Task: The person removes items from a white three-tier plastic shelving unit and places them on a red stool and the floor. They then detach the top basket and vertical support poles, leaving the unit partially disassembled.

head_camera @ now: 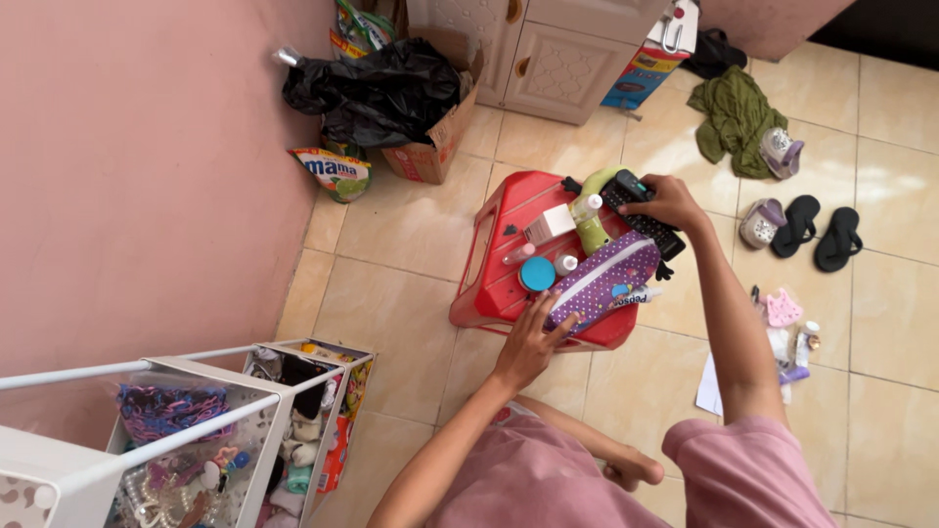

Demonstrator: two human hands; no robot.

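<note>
A red plastic stool (489, 256) stands on the tiled floor in front of me, its top crowded with small things. My left hand (529, 342) rests on the near end of a purple polka-dot pouch (604, 280) lying across the stool. My right hand (668, 201) grips a black remote control (648, 227) at the stool's far right corner. Between them sit a green bottle (591, 228), a white box (550, 225), a blue-lidded jar (536, 275) and a small pink bottle (518, 254).
A white wire rack (196, 430) with hair accessories stands at lower left by the pink wall. A cardboard box (430, 147) with a black bag sits beside a white cabinet (558, 59). Sandals (820, 231), a green cloth (734, 115) and small items lie at right.
</note>
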